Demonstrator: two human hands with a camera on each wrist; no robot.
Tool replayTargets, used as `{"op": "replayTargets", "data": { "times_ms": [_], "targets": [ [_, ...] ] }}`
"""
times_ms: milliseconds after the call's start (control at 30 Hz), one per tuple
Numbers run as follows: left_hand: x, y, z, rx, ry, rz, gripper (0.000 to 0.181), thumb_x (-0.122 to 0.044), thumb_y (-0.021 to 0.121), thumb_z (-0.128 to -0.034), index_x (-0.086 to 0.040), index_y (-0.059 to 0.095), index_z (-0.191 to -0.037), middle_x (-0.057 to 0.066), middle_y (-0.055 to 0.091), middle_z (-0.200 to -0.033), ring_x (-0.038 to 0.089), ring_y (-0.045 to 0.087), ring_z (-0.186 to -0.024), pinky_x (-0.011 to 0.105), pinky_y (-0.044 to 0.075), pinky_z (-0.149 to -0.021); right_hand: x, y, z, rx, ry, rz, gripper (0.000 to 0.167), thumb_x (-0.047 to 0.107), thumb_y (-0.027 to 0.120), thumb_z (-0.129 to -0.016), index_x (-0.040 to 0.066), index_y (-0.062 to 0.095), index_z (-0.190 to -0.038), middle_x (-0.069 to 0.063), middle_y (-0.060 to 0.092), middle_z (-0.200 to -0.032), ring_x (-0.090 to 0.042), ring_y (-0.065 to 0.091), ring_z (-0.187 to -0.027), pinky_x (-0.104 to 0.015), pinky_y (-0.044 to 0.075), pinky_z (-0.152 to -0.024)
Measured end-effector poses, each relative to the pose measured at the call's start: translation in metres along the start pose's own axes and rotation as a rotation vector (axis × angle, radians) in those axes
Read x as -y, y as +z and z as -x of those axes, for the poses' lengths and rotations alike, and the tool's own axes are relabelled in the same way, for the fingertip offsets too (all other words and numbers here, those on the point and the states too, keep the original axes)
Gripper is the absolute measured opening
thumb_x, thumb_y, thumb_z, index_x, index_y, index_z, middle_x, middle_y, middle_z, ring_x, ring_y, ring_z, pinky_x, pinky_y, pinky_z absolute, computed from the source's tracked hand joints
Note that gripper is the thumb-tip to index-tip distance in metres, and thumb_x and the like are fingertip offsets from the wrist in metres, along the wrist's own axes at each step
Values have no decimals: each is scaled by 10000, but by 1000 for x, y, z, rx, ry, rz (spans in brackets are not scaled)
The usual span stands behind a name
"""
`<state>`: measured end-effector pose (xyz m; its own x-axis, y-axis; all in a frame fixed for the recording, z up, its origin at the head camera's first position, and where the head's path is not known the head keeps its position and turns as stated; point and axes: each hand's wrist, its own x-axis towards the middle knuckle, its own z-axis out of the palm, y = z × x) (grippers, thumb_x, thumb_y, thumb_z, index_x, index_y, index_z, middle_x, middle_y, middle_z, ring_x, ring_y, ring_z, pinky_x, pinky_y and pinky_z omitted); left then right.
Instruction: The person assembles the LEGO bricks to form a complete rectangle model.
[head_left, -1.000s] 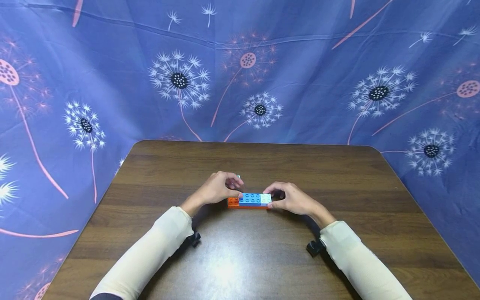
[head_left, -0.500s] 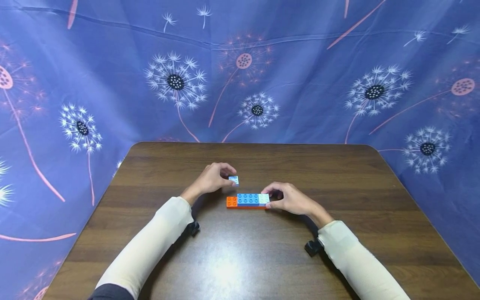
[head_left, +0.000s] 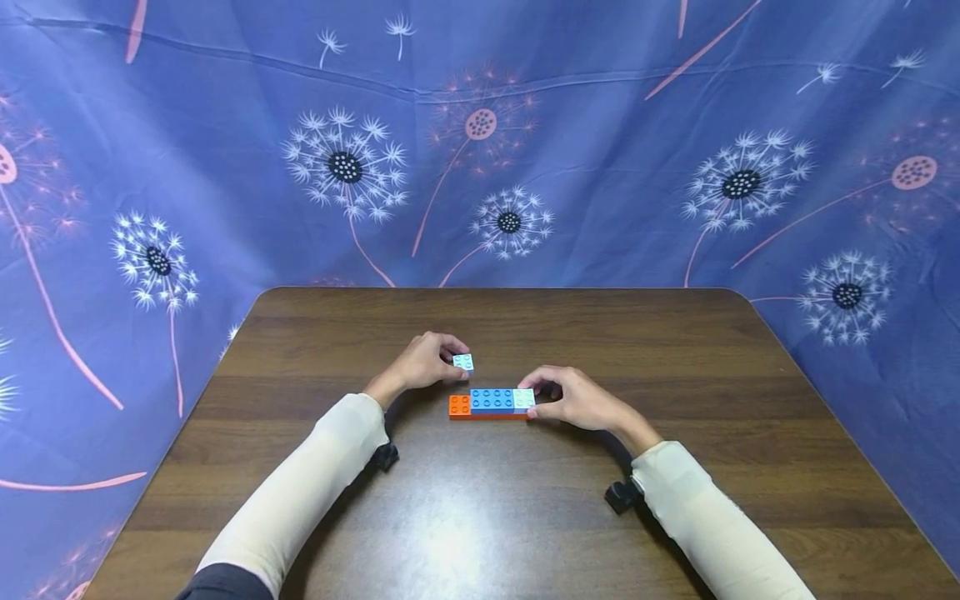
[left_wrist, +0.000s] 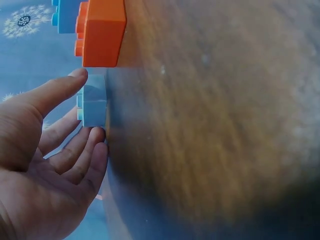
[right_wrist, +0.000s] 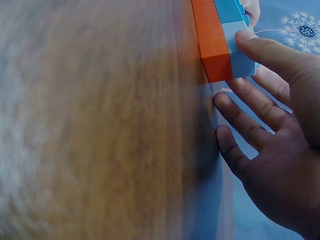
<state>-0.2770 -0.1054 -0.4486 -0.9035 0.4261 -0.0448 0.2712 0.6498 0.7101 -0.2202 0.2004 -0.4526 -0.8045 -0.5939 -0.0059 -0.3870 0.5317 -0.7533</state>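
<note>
My left hand (head_left: 422, 360) has its thumb and fingers on either side of a small pale blue toy building brick (head_left: 463, 363), which sits on the table behind the stack. The same pale blue brick (left_wrist: 94, 100) shows in the left wrist view, level with the fingertips. In front lies a stack: a long orange brick (head_left: 459, 406) underneath, with a blue brick (head_left: 491, 400) and a pale square brick (head_left: 524, 399) on top. The orange brick's left end is uncovered. My right hand (head_left: 581, 398) pinches the stack's right end, its thumb on the pale brick (right_wrist: 239, 47).
The brown wooden table (head_left: 480, 500) extends around both hands, with a bright light reflection near its front. A blue cloth (head_left: 600, 167) printed with dandelions hangs behind the far edge. Dark wrist-camera mounts (head_left: 621, 496) sit under the sleeves.
My left hand has moved from the stack's left end back to the small pale blue brick, exposing the orange end. My right hand keeps its hold on the stack.
</note>
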Motion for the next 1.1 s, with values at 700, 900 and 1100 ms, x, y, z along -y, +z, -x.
{"op": "replayTargets", "data": {
  "times_ms": [700, 900, 1100],
  "targets": [
    [1, -3, 11, -27, 11, -2, 301, -164, 838, -860, -95, 747, -1138, 75, 763, -974, 155, 670, -844, 273, 529, -704, -1, 2, -4, -5, 4, 27, 333, 230, 827, -886, 217, 694, -1191, -2, 704, -1089, -179, 592, -903, -264, 510, -741],
    [-6, -6, 20, -47, 17, -2, 312, -188, 836, -860, -125, 748, -1152, 45, 762, -983, 166, 688, -907, 336, 551, -807, -2, 2, -3, -8, 0, 15, 328, 239, 824, -889, 220, 695, -1190, -13, 708, -1078, -173, 596, -897, -280, 515, -744],
    [-17, -9, 33, -26, 51, -10, 326, -196, 832, -869, -115, 739, -1171, 37, 755, -1007, 171, 701, -929, 365, 575, -839, -3, 3, -1, -12, -10, -6, 319, 218, 824, -889, 212, 696, -1181, -24, 705, -1075, -198, 601, -905, -279, 510, -743]
  ]
}}
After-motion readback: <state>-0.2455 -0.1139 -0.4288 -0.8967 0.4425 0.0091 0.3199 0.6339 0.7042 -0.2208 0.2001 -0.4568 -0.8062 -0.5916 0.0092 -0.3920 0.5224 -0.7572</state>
